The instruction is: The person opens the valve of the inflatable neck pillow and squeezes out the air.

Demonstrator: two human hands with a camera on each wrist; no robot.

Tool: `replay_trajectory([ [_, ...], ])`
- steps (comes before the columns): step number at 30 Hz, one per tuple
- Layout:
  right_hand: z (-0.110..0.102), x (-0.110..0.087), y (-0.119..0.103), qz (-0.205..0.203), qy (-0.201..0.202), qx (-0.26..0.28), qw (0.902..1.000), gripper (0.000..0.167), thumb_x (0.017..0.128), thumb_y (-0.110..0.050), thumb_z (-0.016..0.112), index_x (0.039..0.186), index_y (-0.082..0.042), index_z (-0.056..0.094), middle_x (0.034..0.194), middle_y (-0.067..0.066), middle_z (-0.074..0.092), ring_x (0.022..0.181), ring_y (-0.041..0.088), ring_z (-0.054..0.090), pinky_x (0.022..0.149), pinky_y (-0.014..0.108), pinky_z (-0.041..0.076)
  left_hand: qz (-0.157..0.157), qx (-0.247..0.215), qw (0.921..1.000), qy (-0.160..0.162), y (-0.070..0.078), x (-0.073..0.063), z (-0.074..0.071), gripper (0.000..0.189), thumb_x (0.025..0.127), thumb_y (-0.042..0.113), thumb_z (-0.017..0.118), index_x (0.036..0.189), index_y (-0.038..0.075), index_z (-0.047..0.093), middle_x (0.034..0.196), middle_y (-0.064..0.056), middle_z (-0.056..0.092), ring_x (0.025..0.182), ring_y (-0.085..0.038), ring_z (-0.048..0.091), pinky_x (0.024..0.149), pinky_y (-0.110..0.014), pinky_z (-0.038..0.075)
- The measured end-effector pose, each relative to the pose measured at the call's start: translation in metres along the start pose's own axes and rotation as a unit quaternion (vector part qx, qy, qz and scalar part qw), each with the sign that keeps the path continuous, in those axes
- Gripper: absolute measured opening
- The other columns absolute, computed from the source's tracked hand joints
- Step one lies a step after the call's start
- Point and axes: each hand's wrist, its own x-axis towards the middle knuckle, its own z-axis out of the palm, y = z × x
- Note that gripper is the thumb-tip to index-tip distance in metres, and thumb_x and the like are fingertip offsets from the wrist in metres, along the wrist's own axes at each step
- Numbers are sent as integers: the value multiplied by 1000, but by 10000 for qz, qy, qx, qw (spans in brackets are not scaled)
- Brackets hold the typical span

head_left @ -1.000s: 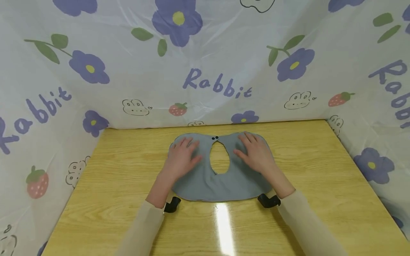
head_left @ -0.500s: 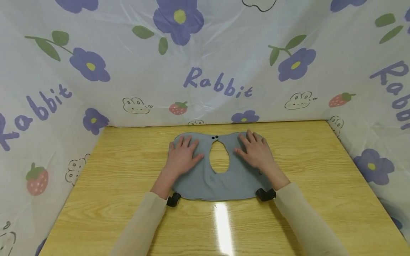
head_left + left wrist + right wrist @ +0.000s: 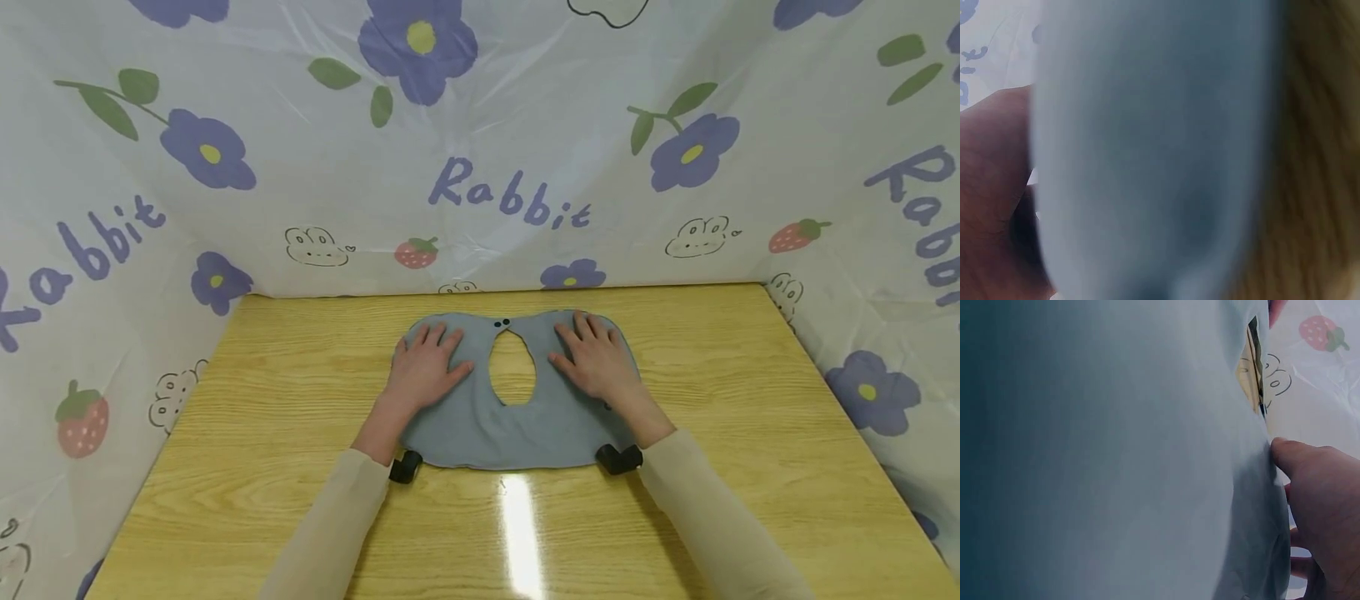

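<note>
A grey-blue cloth bib lies spread on the table, with an oval neck hole in its middle. Two black snaps sit close together at the far end of that hole. On the bib's left half rests my left hand, fingers spread and pointing away. My right hand rests the same way on the right half. Blurred bib cloth fills most of the left wrist view, beside part of the left hand. In the right wrist view, the right thumb touches the cloth.
The wooden table extends around the bib on all sides. A white sheet printed with flowers, strawberries and rabbits stands at the back and both sides. Black camera mounts show at both wrists, close to the bib's near edge.
Both wrists have shifted slightly forward and inward, while the hands stay on the bib. The bib keeps its place and shape.
</note>
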Motion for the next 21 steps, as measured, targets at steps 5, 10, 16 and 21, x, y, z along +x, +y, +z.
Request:
replay_trajectory([
  [5, 0, -1, -1, -14, 29, 30, 10000, 62, 107, -45, 52, 156, -8, 43, 162, 27, 30, 148, 46, 26, 112, 66, 30, 12, -30, 10000, -11, 0, 0, 0, 63, 104, 49, 56, 156, 15, 46, 159, -20, 39, 148, -46, 29, 110, -73, 27],
  [10, 0, 0, -3, -18, 68, 60, 10000, 62, 107, -44, 54, 155, -7, 45, 161, 27, 31, 148, 45, 27, 112, 67, 30, 1, 73, 10000, -5, -2, 3, 1, 62, 105, 50, 54, 156, 16, 46, 159, -19, 39, 147, -44, 31, 110, -72, 28],
  [16, 2, 0, -1, -39, 173, 226, 9996, 59, 106, -42, 56, 153, -7, 47, 159, 27, 34, 147, 46, 30, 111, 67, 31, 2, 93, 9999, -46, -2, 2, -1, 62, 105, 49, 55, 156, 16, 46, 158, -19, 39, 147, -44, 31, 110, -72, 29],
  [21, -6, -2, -2, -69, 422, 477, 9979, 57, 105, -39, 60, 150, -5, 51, 158, 28, 35, 144, 49, 34, 111, 67, 31, 86, 106, 9999, -26, 0, -2, -7, 61, 104, 45, 59, 155, 13, 47, 158, -21, 39, 146, -46, 32, 108, -73, 31],
])
